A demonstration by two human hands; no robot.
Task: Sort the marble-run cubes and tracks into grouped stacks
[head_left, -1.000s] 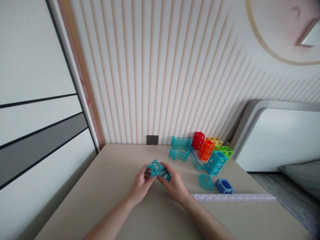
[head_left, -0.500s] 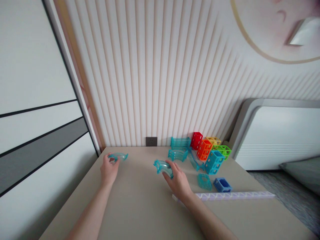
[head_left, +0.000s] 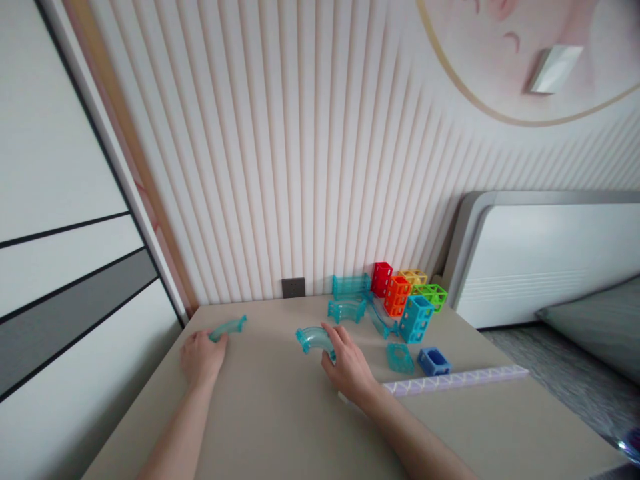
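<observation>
Two hands apart on the table (head_left: 280,427), left hand (head_left: 200,357) pinching a teal track piece (head_left: 229,327), right hand (head_left: 347,363) gripping a curved teal tube (head_left: 313,337), coloured blocks (head_left: 407,300) and a pale strip (head_left: 455,381) just right.

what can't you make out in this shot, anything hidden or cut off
Head view:
- Curved teal track piece: its near end is hidden under the right hand.
- Teal piece at the left hand: fingers cover its near end.
- Lilac strip: its left end runs behind the right wrist.
- Bottom right corner: a dark object is cut off by the edge.

teal translucent curved track piece (head_left: 314,337), red cube (head_left: 381,279), orange cube (head_left: 397,295), green cube (head_left: 432,295), blue block (head_left: 433,361), beige tabletop (head_left: 280,413).
</observation>
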